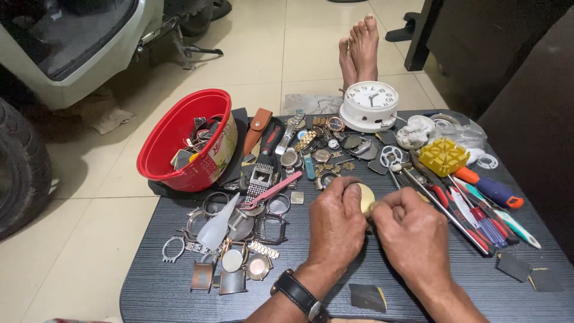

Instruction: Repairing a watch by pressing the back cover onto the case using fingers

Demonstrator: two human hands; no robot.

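Centrally, both hands meet over a dark desk (418, 281). Left hand (336, 224), a black watch (299, 295) on its wrist, is curled around a pale round disc (366, 197); only the disc's upper right edge shows above the fingers, so its kind cannot be told. Right hand (412, 233) is closed in a fist just beside the disc, touching the left hand; whether it grips anything is hidden by the knuckles.

Left of the hands: a heap of watch cases (239, 239), a clear plastic piece (216, 226) and pink tweezers (276, 190). Behind them a red bowl (173, 128) tilts on its side, holding small parts too jumbled to make out. Beyond the hands: loose watch parts (323, 152) and a white clock (369, 105). Right: a yellow block (443, 157), a row of screwdrivers (478, 218), and dark abrasive squares (514, 266) near the desk edge. Another square (368, 297) lies between the forearms. Bare feet (360, 51) rest on the tiled floor (84, 239) past the desk. A tyre (21, 167) is cut off at the left edge.
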